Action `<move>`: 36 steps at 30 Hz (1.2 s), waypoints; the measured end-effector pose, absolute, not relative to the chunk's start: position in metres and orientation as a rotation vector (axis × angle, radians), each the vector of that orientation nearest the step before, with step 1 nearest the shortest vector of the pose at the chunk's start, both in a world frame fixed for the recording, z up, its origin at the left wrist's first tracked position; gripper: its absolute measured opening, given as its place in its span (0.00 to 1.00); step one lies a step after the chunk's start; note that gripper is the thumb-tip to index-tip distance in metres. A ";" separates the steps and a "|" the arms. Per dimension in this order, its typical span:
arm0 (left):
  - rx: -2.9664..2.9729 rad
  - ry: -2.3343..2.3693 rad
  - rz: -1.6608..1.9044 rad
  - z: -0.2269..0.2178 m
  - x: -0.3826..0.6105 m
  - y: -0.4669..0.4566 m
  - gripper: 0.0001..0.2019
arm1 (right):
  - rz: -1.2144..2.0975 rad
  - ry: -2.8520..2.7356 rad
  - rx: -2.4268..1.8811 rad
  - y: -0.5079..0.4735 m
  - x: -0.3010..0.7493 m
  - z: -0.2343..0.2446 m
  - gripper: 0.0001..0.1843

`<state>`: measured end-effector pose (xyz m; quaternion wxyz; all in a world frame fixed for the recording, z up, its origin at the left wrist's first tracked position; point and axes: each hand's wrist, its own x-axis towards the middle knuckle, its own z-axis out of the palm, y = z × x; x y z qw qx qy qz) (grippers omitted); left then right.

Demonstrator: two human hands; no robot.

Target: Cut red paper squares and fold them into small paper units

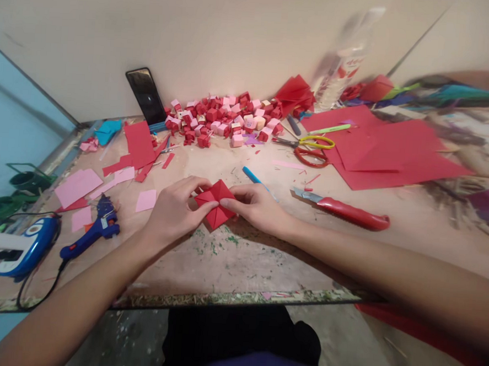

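A red folded paper square point(216, 217), creased along its diagonals, is held just over the table point(239, 265) with one corner pointing toward me. My left hand point(182, 204) grips its left side, thumb on top and fingers curled at the far edge. From the right, my right hand point(256, 207) pinches the same paper, its thumb pressed near the centre beside the left thumb. Fingertips under the paper are hidden. Just beyond my right hand lies a blue pen-like stick point(252, 175).
A red-handled knife point(352, 211) and scissors point(313, 148) lie to the right, near red paper sheets point(391, 153). Small pink and red paper cubes point(223, 118) pile up at the back, by a phone point(146, 95) and bottle point(342, 67). A glue gun point(95, 229) lies left.
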<state>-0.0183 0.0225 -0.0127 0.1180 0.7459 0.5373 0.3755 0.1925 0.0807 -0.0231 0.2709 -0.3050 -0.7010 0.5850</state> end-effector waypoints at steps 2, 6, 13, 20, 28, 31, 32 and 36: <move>2.193 1.567 1.093 -0.013 -0.019 0.023 0.11 | 1.578 -1.889 -0.823 0.081 0.193 -0.023 0.14; 2.211 1.563 1.083 -0.014 -0.021 0.024 0.10 | 1.573 -1.890 -0.800 0.081 0.193 -0.023 0.16; 2.264 1.576 1.061 -0.015 -0.021 0.023 0.12 | 1.593 -1.863 -0.766 0.081 0.192 -0.025 0.16; 2.293 1.594 1.090 -0.016 -0.021 0.022 0.13 | 1.606 -1.846 -0.804 0.081 0.192 -0.025 0.12; 1.892 1.525 1.175 -0.010 -0.016 0.022 0.06 | 1.599 -1.831 -0.824 0.083 0.192 -0.027 0.13; 1.708 1.445 1.219 -0.011 -0.016 0.023 0.07 | 1.602 -1.826 -0.846 0.084 0.192 -0.028 0.14; 1.667 1.425 1.234 -0.012 -0.016 0.023 0.08 | 1.606 -1.824 -0.845 0.084 0.192 -0.029 0.14; 1.600 1.393 1.248 -0.014 -0.016 0.025 0.10 | 1.611 -1.817 -0.831 0.084 0.192 -0.028 0.15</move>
